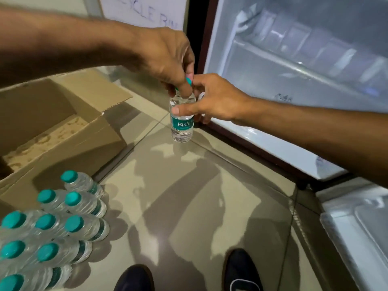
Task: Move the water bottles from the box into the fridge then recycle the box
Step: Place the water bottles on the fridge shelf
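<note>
- Tiled floor point(189, 206) lies below the fingers, open fridge point(294, 70) just right of them
- left hand point(165, 57) pinches the water bottle point(181, 122) at its cap
- right hand point(214, 101) fingers wrap its shoulder
- cardboard box point(63, 133) sits left, more bottles point(52, 227) below-left

Box point(58, 131) left, fridge point(294, 80) right — bottles point(52, 227) before box.

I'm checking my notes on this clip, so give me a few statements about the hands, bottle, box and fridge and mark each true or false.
1. Both hands hold one water bottle. True: the left hand grips near the cap, the right hand its body.
2. The cardboard box is full of bottles. False: its visible inside is bare.
3. The fridge is open. True.
4. The bottles on the floor have red caps. False: teal.
</note>
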